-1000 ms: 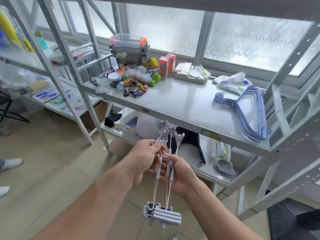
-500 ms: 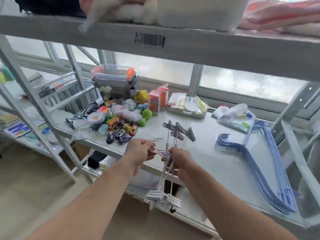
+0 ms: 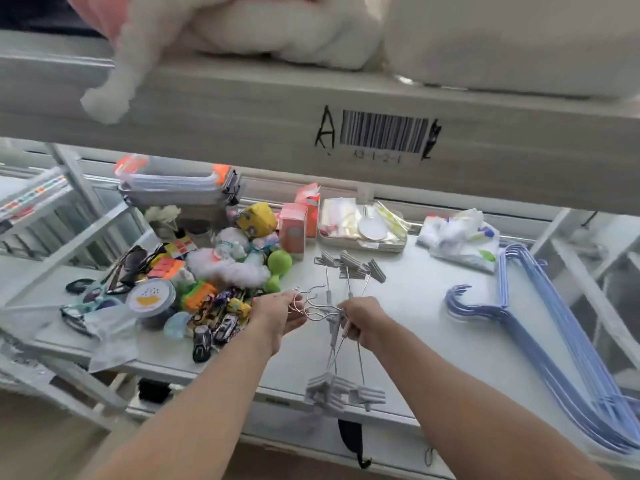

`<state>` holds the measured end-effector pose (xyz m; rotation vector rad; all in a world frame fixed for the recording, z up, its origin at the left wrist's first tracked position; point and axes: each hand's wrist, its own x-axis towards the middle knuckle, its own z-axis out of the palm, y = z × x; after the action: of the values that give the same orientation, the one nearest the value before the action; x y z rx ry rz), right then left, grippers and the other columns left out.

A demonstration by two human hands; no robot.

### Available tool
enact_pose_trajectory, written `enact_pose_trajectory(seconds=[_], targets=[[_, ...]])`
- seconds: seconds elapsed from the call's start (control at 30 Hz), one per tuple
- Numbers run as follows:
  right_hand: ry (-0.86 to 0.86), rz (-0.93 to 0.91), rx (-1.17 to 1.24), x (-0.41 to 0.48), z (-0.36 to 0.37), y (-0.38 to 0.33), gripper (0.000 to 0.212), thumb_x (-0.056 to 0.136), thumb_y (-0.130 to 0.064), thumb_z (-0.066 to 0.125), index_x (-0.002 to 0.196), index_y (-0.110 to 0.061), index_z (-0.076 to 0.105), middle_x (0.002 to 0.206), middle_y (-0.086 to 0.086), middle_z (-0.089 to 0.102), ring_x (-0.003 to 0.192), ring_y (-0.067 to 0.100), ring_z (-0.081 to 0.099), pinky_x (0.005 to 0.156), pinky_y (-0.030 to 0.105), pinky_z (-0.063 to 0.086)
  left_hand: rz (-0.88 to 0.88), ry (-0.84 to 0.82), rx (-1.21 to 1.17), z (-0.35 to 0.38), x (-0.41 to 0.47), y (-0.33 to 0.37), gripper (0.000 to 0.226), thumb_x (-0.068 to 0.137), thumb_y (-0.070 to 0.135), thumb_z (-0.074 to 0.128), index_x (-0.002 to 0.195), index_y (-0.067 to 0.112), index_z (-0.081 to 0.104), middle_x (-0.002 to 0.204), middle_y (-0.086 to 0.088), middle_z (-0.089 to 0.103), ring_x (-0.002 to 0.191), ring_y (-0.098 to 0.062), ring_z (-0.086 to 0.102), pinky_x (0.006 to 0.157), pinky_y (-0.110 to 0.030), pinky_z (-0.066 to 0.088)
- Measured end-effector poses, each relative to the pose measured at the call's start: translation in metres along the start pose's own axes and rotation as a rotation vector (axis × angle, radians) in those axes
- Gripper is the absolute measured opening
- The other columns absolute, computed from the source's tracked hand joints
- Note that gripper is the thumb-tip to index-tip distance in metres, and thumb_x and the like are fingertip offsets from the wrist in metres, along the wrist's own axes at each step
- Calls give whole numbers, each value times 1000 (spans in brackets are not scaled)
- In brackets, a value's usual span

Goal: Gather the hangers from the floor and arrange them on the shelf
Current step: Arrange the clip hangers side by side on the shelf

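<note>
I hold a bunch of grey metal clip hangers (image 3: 346, 271) over the white shelf (image 3: 415, 341). My right hand (image 3: 363, 320) grips their thin rods at the middle; one set of grey clips points away over the shelf, the other set (image 3: 343, 393) hangs below the shelf's front edge. My left hand (image 3: 280, 311) pinches the wire hooks (image 3: 304, 299) on the left side of the bunch. A stack of blue wire hangers (image 3: 540, 341) lies flat on the right part of the shelf.
Toys, toy cars, a green dumbbell (image 3: 277, 268), a round tub (image 3: 150, 299) and stacked clear boxes (image 3: 180, 185) crowd the shelf's left half. A tray (image 3: 363, 226) and a cloth bundle (image 3: 460, 237) sit at the back. The upper shelf beam (image 3: 242, 109) hangs close overhead.
The hanger bunch has risen from below shelf level and moved forward over the shelf. My view has come closer under the upper beam. Both hands keep their hold.
</note>
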<state>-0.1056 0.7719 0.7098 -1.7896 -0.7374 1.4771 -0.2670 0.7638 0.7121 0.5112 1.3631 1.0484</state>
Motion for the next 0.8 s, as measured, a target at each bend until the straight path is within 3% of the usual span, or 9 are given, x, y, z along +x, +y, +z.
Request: enact_pose_trajectory(seconds=[0.1, 0.27, 0.4, 0.43, 0.5, 0.6, 0.63, 0.7, 0.8], targets=[[-18, 24, 54, 7, 4, -2, 24, 94, 1, 54, 72, -9, 50, 47, 7, 47, 22, 8, 35, 33, 10, 23, -8, -10, 67, -13, 23, 6, 25, 98, 10, 45, 82, 4, 62, 67, -11, 59, 57, -23, 63, 50, -26, 57], [-36, 48, 64, 21, -3, -11, 11, 97, -6, 55, 86, -7, 58, 65, 10, 54, 25, 5, 37, 32, 11, 25, -2, -19, 190, -17, 52, 15, 24, 100, 8, 42, 83, 4, 58, 68, -11, 55, 57, -23, 61, 47, -24, 55], [-6, 97, 21, 42, -13, -8, 18, 98, -7, 52, 80, -9, 58, 71, 13, 56, 25, 5, 36, 32, 11, 23, 44, 50, 296, -18, 67, 19, 24, 98, 15, 49, 78, 3, 54, 68, -14, 55, 45, -20, 61, 45, -27, 55], [-5, 114, -2, 44, -14, -7, 20, 98, -8, 52, 79, -10, 57, 71, 13, 58, 24, 5, 36, 32, 10, 24, 87, 77, 434, -19, 68, 19, 29, 96, 24, 51, 80, 0, 56, 71, -16, 60, 51, -25, 64, 51, -32, 59], [-12, 141, -38, 46, -14, -3, 21, 99, -9, 51, 79, -10, 57, 66, 11, 62, 24, 4, 39, 32, 9, 26, 234, 176, 982, -23, 61, 19, 44, 90, 43, 50, 94, 1, 60, 89, -16, 68, 77, -34, 68, 71, -38, 57], [-34, 158, -34, 45, -16, -1, 24, 101, -12, 49, 78, -11, 59, 50, 3, 60, 26, 3, 38, 33, 11, 25, 617, 280, 1560, -24, 38, 12, 42, 90, 46, 52, 114, 12, 53, 117, -9, 54, 100, -33, 60, 77, -40, 47], [-40, 157, -29, 44, -17, -2, 25, 101, -13, 49, 79, -11, 59, 45, 0, 57, 27, 3, 37, 34, 12, 23, 736, 258, 1654, -23, 32, 9, 44, 89, 49, 52, 117, 16, 51, 123, -7, 51, 103, -30, 58, 79, -40, 45], [-49, 151, -22, 43, -20, -2, 28, 102, -16, 48, 78, -12, 60, 41, -3, 52, 27, 3, 36, 37, 15, 22, 878, 50, 1786, -22, 32, 1, 51, 87, 54, 49, 128, 23, 49, 142, -3, 43, 122, -28, 47, 95, -43, 39], [-59, 147, -17, 44, -25, -3, 30, 103, -17, 47, 77, -11, 61, 39, -4, 51, 27, 3, 35, 37, 16, 20, 863, -333, 1906, -22, 43, -11, 68, 89, 60, 40, 148, 29, 27, 162, 6, 14, 147, -22, 12, 114, -47, 16]])
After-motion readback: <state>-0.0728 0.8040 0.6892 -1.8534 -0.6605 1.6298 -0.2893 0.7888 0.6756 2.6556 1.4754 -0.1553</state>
